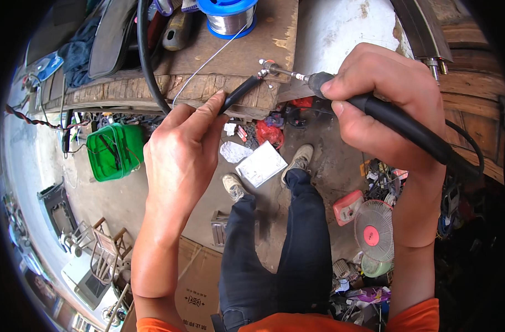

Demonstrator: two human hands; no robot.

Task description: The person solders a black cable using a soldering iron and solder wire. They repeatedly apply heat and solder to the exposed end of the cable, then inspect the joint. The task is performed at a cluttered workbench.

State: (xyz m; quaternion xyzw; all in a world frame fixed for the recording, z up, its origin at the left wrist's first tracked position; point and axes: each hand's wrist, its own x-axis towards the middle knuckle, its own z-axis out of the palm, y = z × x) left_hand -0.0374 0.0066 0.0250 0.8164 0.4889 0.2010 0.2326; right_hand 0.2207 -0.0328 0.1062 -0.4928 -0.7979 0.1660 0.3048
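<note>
My left hand (pixel 180 141) is closed round a black cable (pixel 242 93), thumb and forefinger pinching it. A metal connector end (pixel 263 71) sticks out of the cable over the bench edge. My right hand (pixel 393 105) grips the black handle of a soldering iron (pixel 399 123), whose metal tip points left and meets or nearly meets the connector; exact contact is too small to tell. A blue spool of solder wire (pixel 228 23) stands on the bench. A loose strand of solder (pixel 208 62) runs from it down toward my left hand.
The worn wooden bench (pixel 263 47) has a ragged front edge. A thick black cable (pixel 143 55) hangs over it at left. Below are a green bin (pixel 113 152), a white sheet (pixel 262 164), a fan (pixel 373 229), a flattened cardboard box (pixel 200 282) and scattered parts by my feet.
</note>
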